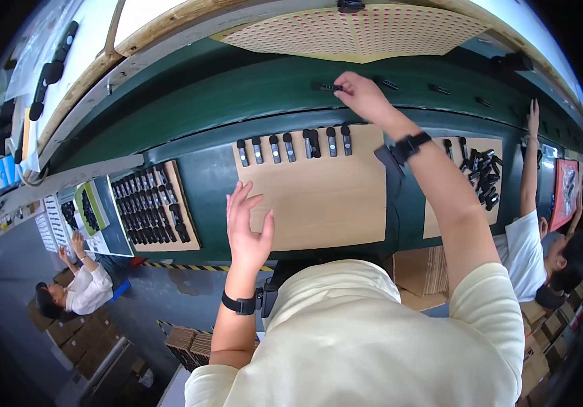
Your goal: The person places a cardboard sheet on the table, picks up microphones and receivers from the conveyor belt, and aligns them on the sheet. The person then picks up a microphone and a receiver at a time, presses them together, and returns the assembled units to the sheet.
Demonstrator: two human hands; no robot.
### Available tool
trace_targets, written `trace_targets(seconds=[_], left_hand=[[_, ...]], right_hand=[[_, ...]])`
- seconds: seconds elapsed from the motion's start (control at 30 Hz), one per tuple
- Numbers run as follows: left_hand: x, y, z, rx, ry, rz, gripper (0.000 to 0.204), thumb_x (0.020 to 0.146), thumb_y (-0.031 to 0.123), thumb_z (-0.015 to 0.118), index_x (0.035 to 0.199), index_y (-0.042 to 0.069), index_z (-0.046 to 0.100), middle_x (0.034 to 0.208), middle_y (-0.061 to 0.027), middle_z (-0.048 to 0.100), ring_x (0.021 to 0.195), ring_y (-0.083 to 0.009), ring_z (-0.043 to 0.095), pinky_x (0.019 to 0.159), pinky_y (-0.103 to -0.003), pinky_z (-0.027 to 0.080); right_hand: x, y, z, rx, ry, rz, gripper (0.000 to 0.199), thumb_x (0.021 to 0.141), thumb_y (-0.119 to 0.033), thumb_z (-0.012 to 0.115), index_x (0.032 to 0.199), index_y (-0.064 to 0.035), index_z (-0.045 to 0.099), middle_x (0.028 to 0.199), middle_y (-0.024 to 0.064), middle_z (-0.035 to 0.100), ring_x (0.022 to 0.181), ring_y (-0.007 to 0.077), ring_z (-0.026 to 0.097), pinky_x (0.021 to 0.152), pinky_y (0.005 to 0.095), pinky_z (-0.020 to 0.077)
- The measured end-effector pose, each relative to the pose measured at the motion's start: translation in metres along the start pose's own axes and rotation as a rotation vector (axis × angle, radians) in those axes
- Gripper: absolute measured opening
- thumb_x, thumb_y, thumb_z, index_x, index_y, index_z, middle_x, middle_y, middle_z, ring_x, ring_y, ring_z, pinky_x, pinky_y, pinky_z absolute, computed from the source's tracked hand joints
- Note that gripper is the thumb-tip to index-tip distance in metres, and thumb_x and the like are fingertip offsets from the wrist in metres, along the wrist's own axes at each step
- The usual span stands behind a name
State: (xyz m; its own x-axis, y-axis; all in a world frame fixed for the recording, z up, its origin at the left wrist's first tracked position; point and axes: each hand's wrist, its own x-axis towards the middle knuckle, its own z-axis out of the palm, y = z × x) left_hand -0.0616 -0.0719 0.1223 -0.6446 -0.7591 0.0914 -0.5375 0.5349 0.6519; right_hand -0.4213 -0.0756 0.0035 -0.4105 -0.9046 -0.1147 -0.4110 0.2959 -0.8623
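On the green conveyor belt [251, 85], my right hand [366, 98] reaches out with its fingers closed on one end of a small black microphone [327, 87]. My left hand [247, 227] is raised over the left edge of a cardboard sheet [325, 203], fingers spread and holding nothing. Along the far edge of that sheet stretches a row of several small microphones [276, 148], each with a dark rounded head and a greyish body. Two of them sit close together mid-row.
More microphones lie along the belt [439, 89] to the right. A left board [193, 241] carries them in rows; a right cardboard sheet [434, 220] bears a loose pile. A perforated yellow sheet [352, 34] overhangs the belt. Co-workers [88, 288] are at both sides, one reaching onto the belt.
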Motion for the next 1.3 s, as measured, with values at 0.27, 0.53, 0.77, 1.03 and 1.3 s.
trace_targets(seconds=[0.27,0.53,0.77,1.03,1.3], left_hand=[[0.036,0.059,-0.023,-0.287,-0.130,0.180,0.039,0.076,0.005,0.073,0.113,0.006,0.062,0.121,-0.0149,0.062,0.114,-0.0323,0.059,0.109,-0.053,0.035],[0.028,0.085,-0.064,-0.424,-0.251,0.453,0.032,0.072,0.007,0.079,0.102,0.007,0.068,0.092,-0.0069,0.069,0.086,-0.0230,0.065,0.108,-0.052,0.035],[0.010,0.083,-0.091,-0.442,-0.162,0.570,0.028,0.069,0.000,0.078,0.095,0.004,0.068,0.084,-0.0070,0.068,0.080,-0.0208,0.065,0.109,-0.055,0.033],[-0.001,0.079,-0.108,-0.398,-0.067,0.703,0.025,0.069,0.000,0.076,0.091,0.005,0.067,0.087,-0.0074,0.068,0.083,-0.0223,0.066,0.109,-0.057,0.032],[-0.008,0.069,-0.100,-0.480,-0.106,0.604,0.026,0.069,0.001,0.074,0.093,0.006,0.066,0.095,-0.0104,0.069,0.094,-0.0256,0.066,0.110,-0.057,0.030]], right_hand=[[-0.180,-0.139,-0.025,0.131,0.022,-0.184,0.022,0.083,-0.007,0.072,0.103,-0.0041,0.066,0.091,0.0083,0.065,0.083,0.0179,0.062,0.077,0.0297,0.0499],[-0.242,-0.212,-0.014,0.189,0.154,-0.387,0.025,0.077,-0.002,0.074,0.101,-0.0004,0.066,0.089,0.0117,0.065,0.079,0.0233,0.061,0.074,0.0325,0.0480],[-0.258,-0.239,0.002,0.180,0.192,-0.497,0.028,0.076,0.000,0.075,0.102,-0.0002,0.065,0.088,0.0115,0.064,0.080,0.0234,0.061,0.073,0.0319,0.0476],[-0.268,-0.250,0.019,0.269,0.174,-0.480,0.027,0.076,0.002,0.073,0.102,-0.0002,0.063,0.095,0.0116,0.064,0.085,0.0222,0.061,0.076,0.0301,0.0485],[-0.269,-0.270,0.028,0.196,0.234,-0.573,0.028,0.075,0.005,0.071,0.100,-0.0022,0.062,0.099,0.0126,0.064,0.089,0.0229,0.062,0.079,0.0316,0.0494]])
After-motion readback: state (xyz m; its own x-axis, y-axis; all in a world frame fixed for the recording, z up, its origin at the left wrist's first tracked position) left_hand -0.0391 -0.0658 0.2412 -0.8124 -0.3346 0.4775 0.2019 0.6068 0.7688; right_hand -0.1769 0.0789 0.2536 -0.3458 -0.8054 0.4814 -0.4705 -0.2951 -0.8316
